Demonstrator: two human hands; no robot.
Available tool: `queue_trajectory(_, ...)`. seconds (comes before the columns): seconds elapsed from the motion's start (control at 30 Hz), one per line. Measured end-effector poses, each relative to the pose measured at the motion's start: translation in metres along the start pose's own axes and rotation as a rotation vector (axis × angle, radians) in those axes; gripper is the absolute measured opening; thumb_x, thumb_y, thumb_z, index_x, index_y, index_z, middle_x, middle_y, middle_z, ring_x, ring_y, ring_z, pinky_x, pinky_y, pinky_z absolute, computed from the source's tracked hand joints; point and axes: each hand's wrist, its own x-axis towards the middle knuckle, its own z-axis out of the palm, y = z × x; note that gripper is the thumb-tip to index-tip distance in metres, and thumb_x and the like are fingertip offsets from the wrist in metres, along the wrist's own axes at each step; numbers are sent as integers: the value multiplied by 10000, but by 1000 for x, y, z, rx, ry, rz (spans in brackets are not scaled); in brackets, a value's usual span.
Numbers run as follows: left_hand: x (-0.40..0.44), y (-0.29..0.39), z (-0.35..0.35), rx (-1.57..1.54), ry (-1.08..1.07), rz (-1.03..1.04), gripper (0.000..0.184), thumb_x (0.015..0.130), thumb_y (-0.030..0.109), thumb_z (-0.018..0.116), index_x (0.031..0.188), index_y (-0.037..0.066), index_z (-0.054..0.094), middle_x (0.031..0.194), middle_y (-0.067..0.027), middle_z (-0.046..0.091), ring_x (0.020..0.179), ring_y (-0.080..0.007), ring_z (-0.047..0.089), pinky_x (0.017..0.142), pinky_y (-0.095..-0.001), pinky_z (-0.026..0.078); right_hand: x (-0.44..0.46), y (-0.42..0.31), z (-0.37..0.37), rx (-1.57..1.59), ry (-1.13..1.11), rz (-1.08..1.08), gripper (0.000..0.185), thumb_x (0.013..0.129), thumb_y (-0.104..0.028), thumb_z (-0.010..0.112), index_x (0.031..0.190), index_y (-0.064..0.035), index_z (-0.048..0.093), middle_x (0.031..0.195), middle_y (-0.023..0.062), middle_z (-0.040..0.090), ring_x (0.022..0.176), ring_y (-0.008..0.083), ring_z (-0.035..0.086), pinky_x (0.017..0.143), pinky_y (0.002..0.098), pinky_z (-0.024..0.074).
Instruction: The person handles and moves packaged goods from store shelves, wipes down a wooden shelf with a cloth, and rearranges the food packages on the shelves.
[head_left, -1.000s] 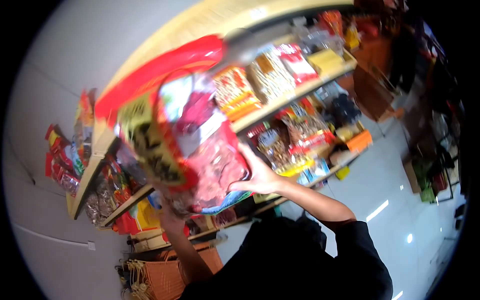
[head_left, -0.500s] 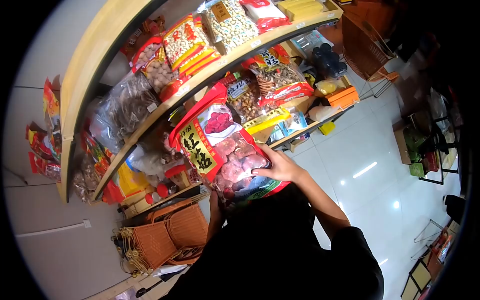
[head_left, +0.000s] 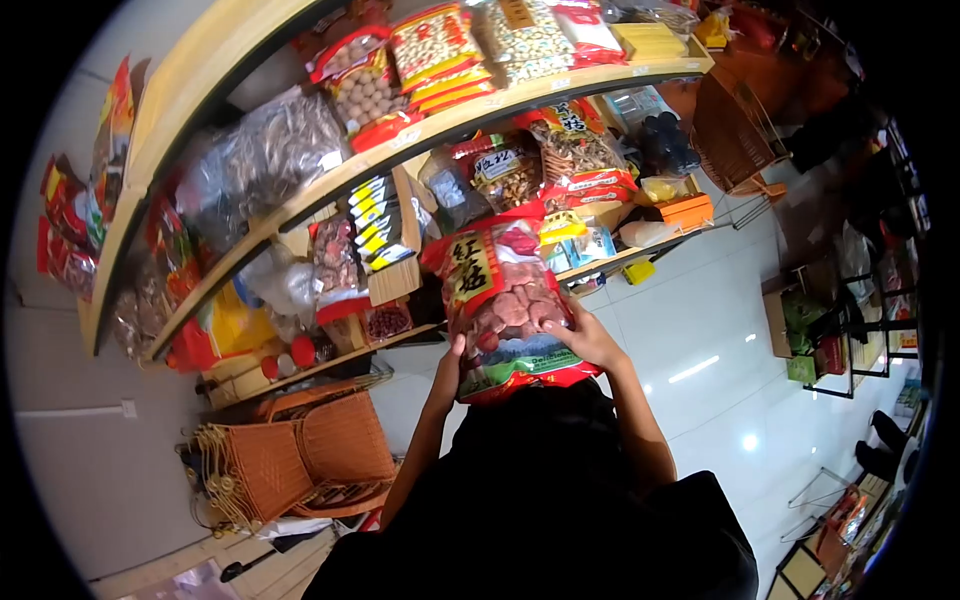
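Observation:
A large red bag of dried red mushrooms (head_left: 520, 290) is held upright in front of my body, its see-through window and printed label turned up towards me. My left hand (head_left: 448, 372) grips its lower left edge, with the thumb showing and the fingers mostly hidden behind. On the opposite side my right hand (head_left: 594, 342) holds the right edge, the thumb pressed on the front. Just beyond the bag, a shelf (head_left: 400, 150) carries other packets, among them a bag of dried mushrooms (head_left: 575, 140) and a small cardboard box of yellow-and-black packets (head_left: 385, 270).
Bags of white nuts or seeds (head_left: 435, 45) fill the upper shelf. Stacked wicker chairs (head_left: 345, 440) stand at lower left, and another wicker chair (head_left: 735, 130) is at the upper right. Pale tiled floor (head_left: 690, 330) stretches to the right, towards a black rack (head_left: 850, 340).
The bag has moved down and right, closer to my body, and turned more upright. My left hand has come into clearer view on its left edge. The camera view has shifted.

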Motion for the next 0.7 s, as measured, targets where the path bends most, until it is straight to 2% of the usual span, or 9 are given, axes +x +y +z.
queue_trajectory(0.07,1,1,-3,154,32,-77,539,981,468,419,1226,10,563,1093,-41,620,964,-157,590,865,-277,444,-10,2,6,-18,-7,43,801,850,-424,669,1373,89,344,1267,271,530,1194,303,526,1003,358,401)
queue_trajectory(0.1,-2,2,4,131,11,35,501,986,436,419,1176,5,593,1051,-38,629,885,-139,594,813,-263,447,-15,-1,8,58,2,17,772,861,-388,668,1376,84,339,1261,257,535,1183,285,529,998,350,403)
queue_trajectory(0.17,-4,3,4,102,-60,39,494,987,427,425,1167,-2,592,1056,-39,628,885,-132,592,812,-260,448,-26,-10,5,81,16,35,709,880,-284,669,1383,77,324,1244,223,545,1156,238,530,988,331,406)
queue_trajectory(0.27,-2,3,3,40,-185,121,496,982,405,458,1158,-43,578,1039,-39,635,890,-105,582,817,-245,447,-29,-8,7,45,55,84,708,877,-274,675,1381,79,325,1251,220,542,1154,242,533,985,337,409)
queue_trajectory(0.4,22,5,-11,217,-110,114,453,986,400,454,1148,0,590,1013,-8,625,904,-90,573,824,-243,438,-4,19,9,227,20,-24,744,892,-277,660,1400,108,275,1366,226,442,1267,247,434,1057,335,336)
queue_trajectory(0.47,38,17,-14,200,-99,235,431,981,375,476,1161,-3,580,1013,-13,624,901,-82,572,807,-242,451,21,25,5,201,-16,-74,712,911,-235,635,1407,111,260,1389,213,421,1289,238,406,1075,329,310)
queue_trajectory(0.53,52,36,1,129,4,424,475,961,419,502,1118,-22,578,945,-29,607,871,-106,539,791,-256,424,48,14,1,183,-28,-134,688,916,-210,625,1414,97,262,1387,201,428,1280,231,416,1072,323,314)
queue_trajectory(0.6,82,47,-5,139,-23,377,487,959,415,508,1151,-29,559,983,-47,616,911,-122,549,822,-275,429,82,22,-1,210,36,-137,634,923,-207,614,1408,65,309,1332,170,481,1220,216,462,1039,312,346)
queue_trajectory(0.7,117,73,-3,474,167,400,589,946,478,488,1218,-43,526,1093,-142,617,1016,-221,570,905,-321,423,126,14,-18,149,-51,-111,622,923,-260,616,1409,20,345,1300,156,513,1168,201,495,999,312,386)
